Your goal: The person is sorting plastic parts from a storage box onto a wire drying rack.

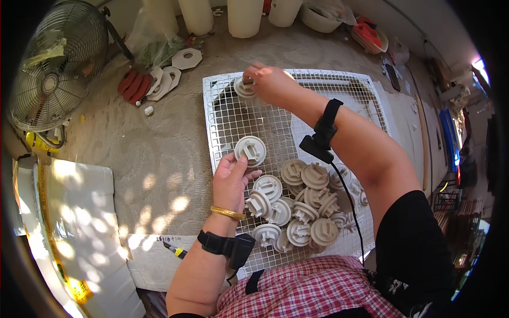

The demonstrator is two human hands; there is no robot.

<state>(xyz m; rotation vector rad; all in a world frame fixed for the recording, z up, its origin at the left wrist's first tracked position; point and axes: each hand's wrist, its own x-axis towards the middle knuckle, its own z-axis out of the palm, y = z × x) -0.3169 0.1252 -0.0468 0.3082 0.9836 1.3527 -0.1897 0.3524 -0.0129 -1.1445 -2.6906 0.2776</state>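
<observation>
Pinched one disc (253, 150) in left hand (229, 183), another disc (242, 90) in right hand (272, 85); needed level handling above rack (209, 122).

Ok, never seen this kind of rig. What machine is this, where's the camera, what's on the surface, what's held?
No machine: these are a person's two bare hands. The single picture comes from a wide fisheye camera on their head, looking down, so straight edges bend near the rim. Black devices are strapped to both wrists. A white wire grid carries a pile of round, pale parts, mostly on its near side. The left hand holds one disc by its edge. The right hand has its fingers on another disc near the grid's far left corner; whether it is lifted, I can't tell.
</observation>
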